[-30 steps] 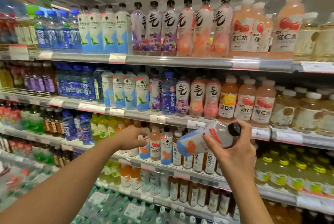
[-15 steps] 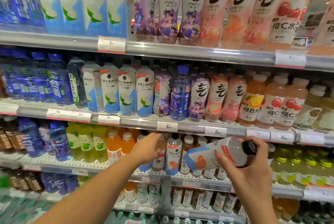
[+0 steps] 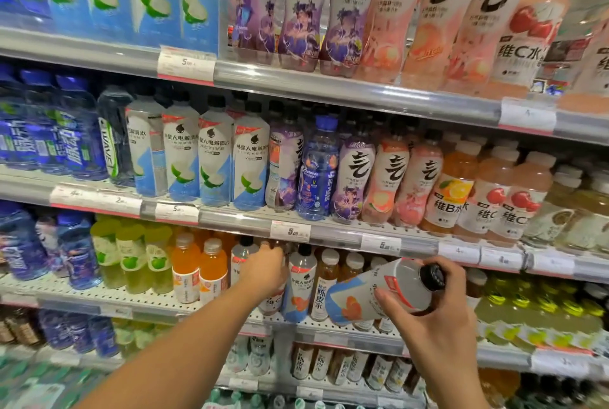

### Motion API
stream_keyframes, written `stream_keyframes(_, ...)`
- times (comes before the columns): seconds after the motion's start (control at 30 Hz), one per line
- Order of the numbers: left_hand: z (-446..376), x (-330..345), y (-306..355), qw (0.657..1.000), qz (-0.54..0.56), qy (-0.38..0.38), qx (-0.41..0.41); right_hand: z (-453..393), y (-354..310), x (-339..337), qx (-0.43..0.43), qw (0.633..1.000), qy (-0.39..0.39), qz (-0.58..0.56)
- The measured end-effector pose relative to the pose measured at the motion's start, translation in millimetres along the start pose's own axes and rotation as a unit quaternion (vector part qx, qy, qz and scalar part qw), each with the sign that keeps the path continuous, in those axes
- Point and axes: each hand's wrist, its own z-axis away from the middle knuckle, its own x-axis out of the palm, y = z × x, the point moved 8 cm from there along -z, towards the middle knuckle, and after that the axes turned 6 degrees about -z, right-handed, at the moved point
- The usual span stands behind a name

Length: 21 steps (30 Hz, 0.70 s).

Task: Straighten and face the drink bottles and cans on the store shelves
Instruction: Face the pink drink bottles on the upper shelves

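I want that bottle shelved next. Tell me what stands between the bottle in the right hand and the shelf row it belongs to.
The left hand reaches into that row beside the matching orange-label bottle, so it blocks the way for the tilted bottle held by the right hand.

Third shelf: access tight, one slot occupied by the left hand.
Left hand fills the gap between the clear black-capped bottle and the orange-label bottle. The shelf edge rail overhangs the caps closely. The right hand holds a tilted bottle in front of the brown tea bottles, blocking frontal approach there. Rows left and right stand packed, bottles touching.
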Motion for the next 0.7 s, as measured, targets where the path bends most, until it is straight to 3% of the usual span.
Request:
stream_keyframes(0.33,63.0,-8.8,-39.7,0.990,0.086,0.092,0.061,4.0,12.3,76.6,-0.006,0.993,-0.108,0.042)
stream_keyframes(0.7,140.9,-40.9,-108.5,0.972,0.153,0.172,0.036,7.1,37.0,183.9,-0.014,0.967,-0.231,0.106)
